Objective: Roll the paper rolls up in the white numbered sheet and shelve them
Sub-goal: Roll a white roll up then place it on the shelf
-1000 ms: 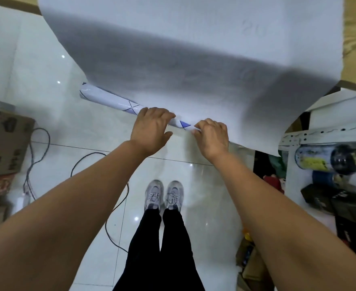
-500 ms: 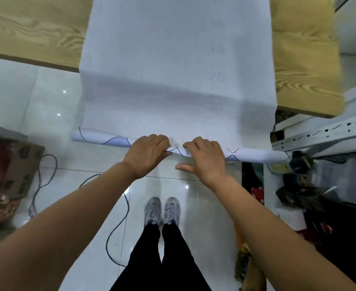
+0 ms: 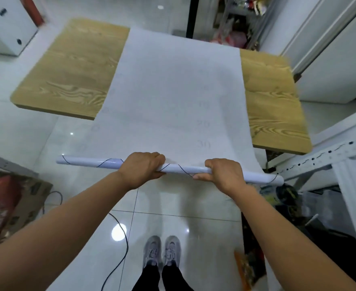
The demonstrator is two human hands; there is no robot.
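Note:
A long white paper roll (image 3: 101,163) with thin dark curved lines runs left to right in the air in front of me. My left hand (image 3: 140,170) grips it left of its middle and my right hand (image 3: 223,174) grips it further right. The white numbered sheet (image 3: 173,97) stretches from the roll up over the wooden table (image 3: 68,70), with faint numbers such as 20 and 30 showing through. The sheet's near edge meets the roll between and beside my hands.
A white metal shelf rack (image 3: 324,160) stands at the right with bottles and clutter below it. A cardboard box (image 3: 7,204) sits at the left. A black cable (image 3: 118,248) lies on the tiled floor by my shoes (image 3: 162,252).
The view rose from under the hanging sheet to over the table. The sheet now lies flat across it. My hands moved apart along the roll, and the right hand closed round it.

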